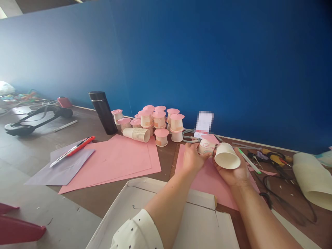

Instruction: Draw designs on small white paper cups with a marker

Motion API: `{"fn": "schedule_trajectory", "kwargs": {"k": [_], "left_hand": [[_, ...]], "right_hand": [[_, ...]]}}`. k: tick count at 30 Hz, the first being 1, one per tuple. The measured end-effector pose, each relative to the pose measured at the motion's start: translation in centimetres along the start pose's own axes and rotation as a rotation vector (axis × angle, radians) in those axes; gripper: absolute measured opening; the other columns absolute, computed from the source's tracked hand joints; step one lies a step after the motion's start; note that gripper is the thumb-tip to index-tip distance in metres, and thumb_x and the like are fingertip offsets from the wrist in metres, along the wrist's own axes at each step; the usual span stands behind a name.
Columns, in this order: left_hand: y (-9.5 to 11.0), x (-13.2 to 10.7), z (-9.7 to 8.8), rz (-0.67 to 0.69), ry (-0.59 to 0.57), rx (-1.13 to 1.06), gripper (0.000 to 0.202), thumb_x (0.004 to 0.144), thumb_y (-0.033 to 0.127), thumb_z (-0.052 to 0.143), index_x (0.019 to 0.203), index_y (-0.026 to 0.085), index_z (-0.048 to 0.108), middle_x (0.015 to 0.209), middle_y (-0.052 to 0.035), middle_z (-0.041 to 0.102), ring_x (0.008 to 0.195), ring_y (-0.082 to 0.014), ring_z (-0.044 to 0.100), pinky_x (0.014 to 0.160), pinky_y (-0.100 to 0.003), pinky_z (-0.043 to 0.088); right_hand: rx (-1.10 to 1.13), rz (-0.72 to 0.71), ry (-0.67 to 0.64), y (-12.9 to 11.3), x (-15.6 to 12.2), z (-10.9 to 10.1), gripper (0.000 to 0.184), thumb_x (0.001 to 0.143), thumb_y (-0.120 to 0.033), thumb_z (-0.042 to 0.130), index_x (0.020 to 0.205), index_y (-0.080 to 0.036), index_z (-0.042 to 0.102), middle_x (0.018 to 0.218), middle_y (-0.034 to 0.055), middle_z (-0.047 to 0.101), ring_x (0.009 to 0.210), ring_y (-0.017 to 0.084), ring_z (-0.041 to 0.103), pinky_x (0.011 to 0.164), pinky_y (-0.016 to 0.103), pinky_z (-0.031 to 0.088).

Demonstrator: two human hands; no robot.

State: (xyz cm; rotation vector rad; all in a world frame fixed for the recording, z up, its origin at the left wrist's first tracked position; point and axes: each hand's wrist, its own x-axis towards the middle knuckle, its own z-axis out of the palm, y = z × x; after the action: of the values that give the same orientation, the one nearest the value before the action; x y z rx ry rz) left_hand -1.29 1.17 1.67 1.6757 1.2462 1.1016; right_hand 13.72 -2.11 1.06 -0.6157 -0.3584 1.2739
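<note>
My left hand is closed around a paper cup with red and bluish marks drawn on its side. In my right hand lies a plain white paper cup, tilted so its open mouth faces me. The two cups are close together above a pink paper sheet; I cannot tell whether they touch. To the left of my hands, several paper cups with pink paper discs on top stand grouped, some stacked in twos. A nested stack of paper cups lies on its side in front of them.
Pink sheets and a red utility knife on lilac paper lie left. A black flask stands behind them. Near my lap is a white board. Cables, a green-ended pen and larger nested cups lie right.
</note>
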Motion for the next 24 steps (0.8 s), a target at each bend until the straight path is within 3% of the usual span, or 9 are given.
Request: {"fn": "schedule_trajectory", "kwargs": {"k": [8,24], "left_hand": [[0.3,-0.6,0.4,0.076,0.054,0.105,0.052,0.071,0.050,0.065,0.113,0.022,0.054,0.120,-0.0113,0.049,0.106,-0.0230,0.051,0.088,-0.031,0.041],[0.3,-0.4,0.6,-0.023,0.061,0.101,0.053,0.071,0.051,0.062,0.114,0.021,0.052,0.120,-0.0134,0.049,0.104,-0.0244,0.052,0.085,-0.033,0.042]], "right_hand": [[0.030,-0.012,0.050,0.0,-0.1,0.6,0.029,0.081,-0.043,0.055,0.101,-0.022,0.060,0.097,0.0005,0.068,0.086,0.017,0.065,0.072,0.033,0.058],[-0.066,-0.026,0.030,0.4,0.0,0.4,0.033,0.081,-0.046,0.054,0.104,-0.023,0.059,0.098,0.0006,0.067,0.086,0.018,0.065,0.071,0.033,0.058]]}}
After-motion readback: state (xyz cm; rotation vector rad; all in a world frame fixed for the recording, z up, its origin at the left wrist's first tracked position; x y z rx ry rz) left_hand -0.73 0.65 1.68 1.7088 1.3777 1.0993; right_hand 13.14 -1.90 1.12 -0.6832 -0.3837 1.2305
